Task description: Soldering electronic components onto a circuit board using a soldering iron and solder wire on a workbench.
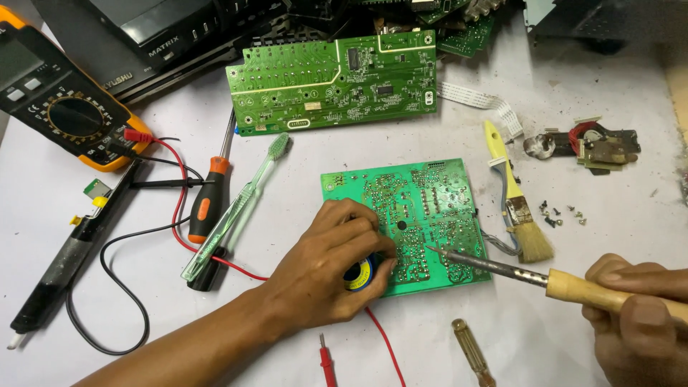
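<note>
Left hand (326, 269) gripping solder spool (360, 273), right hand (634, 315) holding wooden-handled soldering iron (502, 269), green circuit board (423, 208)

White worktop (430, 136), scuffed and dusted with dark specks, most of them right of the large green circuit board (333, 79) that lies near its far edge. Behind that board, dark equipment casings (143, 36) and more scrap boards (469, 32) are heaped along the back; at the far right, a strip of tan surface (677, 86). Light even and soft, with faint shadows.
</note>
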